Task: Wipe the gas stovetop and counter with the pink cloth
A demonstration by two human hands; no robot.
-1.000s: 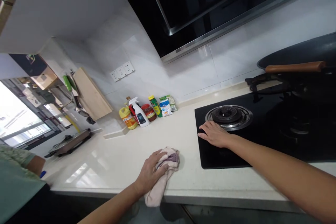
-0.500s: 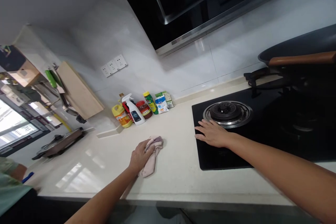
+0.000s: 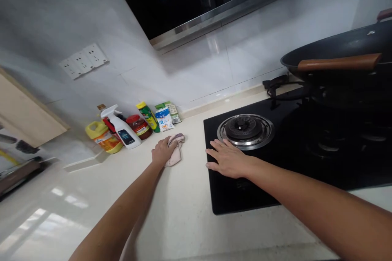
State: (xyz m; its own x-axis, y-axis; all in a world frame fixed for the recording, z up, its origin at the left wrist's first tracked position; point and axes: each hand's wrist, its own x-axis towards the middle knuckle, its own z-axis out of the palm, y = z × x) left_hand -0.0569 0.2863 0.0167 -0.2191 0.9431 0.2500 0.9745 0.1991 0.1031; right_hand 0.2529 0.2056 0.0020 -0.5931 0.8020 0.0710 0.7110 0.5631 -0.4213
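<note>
On surface [image 3: 183,200], left hand [image 3: 162,152] grasped one cloth [image 3: 177,154], shifted wallward, nearer one white packet [image 3: 164,120]; right hand [image 3: 229,160] spread empty over one cooktop [image 3: 245,200].

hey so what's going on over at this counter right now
The person's left hand holds a pale pink cloth on the light counter, near the red-lidded jar and white spray bottle by the wall. The right hand is spread over the black cooktop, next to the round burner, holding nothing. A dark wok is farther right.
</note>
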